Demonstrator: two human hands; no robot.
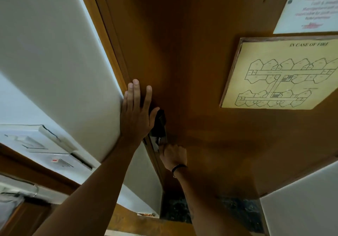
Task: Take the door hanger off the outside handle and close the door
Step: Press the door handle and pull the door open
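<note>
Head view: we face the inner side of the wooden door, seemingly shut or nearly so against the frame on our left. Left hand spread wide and flat, fingers pointing up, palm over the latch edge where door meets frame. Right hand lower, just below the dark lock plate, curled around something at the handle; the handle itself is hidden under the fingers, so we cannot tell exactly what it grips. Lock plate's long axis runs up and down the door edge, between our two hands; the right hand is the nearer to the latch. Door hanger: not visible anywhere. Door is plain brown, smooth, with a framed fire plan and a white notice fixed on it to the right. We judge only the final latching remains.
</note>
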